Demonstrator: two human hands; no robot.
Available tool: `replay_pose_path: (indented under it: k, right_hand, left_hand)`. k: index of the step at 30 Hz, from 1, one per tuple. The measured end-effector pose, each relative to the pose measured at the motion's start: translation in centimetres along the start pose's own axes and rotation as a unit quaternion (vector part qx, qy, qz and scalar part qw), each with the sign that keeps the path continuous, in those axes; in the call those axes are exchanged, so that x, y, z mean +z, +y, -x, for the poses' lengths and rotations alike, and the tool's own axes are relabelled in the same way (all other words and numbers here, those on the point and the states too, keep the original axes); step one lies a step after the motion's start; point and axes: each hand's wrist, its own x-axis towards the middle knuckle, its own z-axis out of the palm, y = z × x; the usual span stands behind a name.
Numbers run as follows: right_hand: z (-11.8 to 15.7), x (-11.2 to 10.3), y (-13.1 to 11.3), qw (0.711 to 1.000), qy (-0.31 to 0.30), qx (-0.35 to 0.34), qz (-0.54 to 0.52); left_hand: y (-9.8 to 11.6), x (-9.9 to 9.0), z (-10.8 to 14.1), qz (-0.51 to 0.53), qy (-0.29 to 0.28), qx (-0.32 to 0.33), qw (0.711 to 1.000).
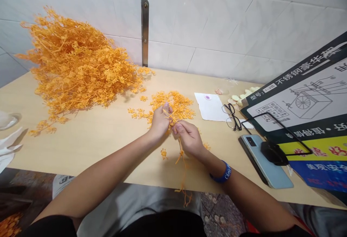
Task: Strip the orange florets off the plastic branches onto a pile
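Note:
My left hand (160, 120) pinches the stems of an orange plastic flower sprig (180, 153) in the middle of the table. Close beside it, my right hand (187, 134) is closed on the same sprig, fingertips almost touching the left ones. A thin stem of the sprig trails down from between the hands past the table's front edge. Just beyond the hands lies a small heap of orange flower pieces (176, 103), partly hidden by them. One loose orange floret (163, 153) rests on the tabletop below my left hand.
A big pile of orange plastic sprigs (81, 60) fills the table's back left. On the right are a white paper (213, 106), eyeglasses (232, 117), a light blue phone (268, 164) and a large printed box (300, 110). A metal bracket (145, 33) is fixed to the tiled wall.

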Motion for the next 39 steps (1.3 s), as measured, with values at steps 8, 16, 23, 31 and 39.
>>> replay_pose_path:
  k: [8, 16, 23, 31, 39]
  right_hand:
    - [-1.1, -2.4, -1.5, 0.944, 0.002, 0.048, -0.326]
    - [-1.9, -2.8, -2.0, 0.934, 0.042, 0.080, -0.345]
    - [-2.2, -3.2, -1.6, 0.933, 0.112, 0.113, -0.322]
    - [-3.3, -5.2, -5.7, 0.989, 0.120, 0.000, -0.083]
    - [-4.3, -5.8, -15.4, 0.985, 0.134, -0.108, -0.025]
  left_hand:
    - [0.8, -1.4, -1.0, 0.115, -0.220, -0.166, 0.954]
    - [1.1, -2.2, -3.1, -0.167, -0.075, 0.184, 0.966]
    - [0.4, -3.1, -3.1, -0.298, -0.051, 0.307, 0.902]
    - [0.7, -4.4, -4.1, -0.316, -0.060, 0.371, 0.871]
    - [7.3, 0.2, 5.5, -0.098, -0.303, 0.166, 0.933]
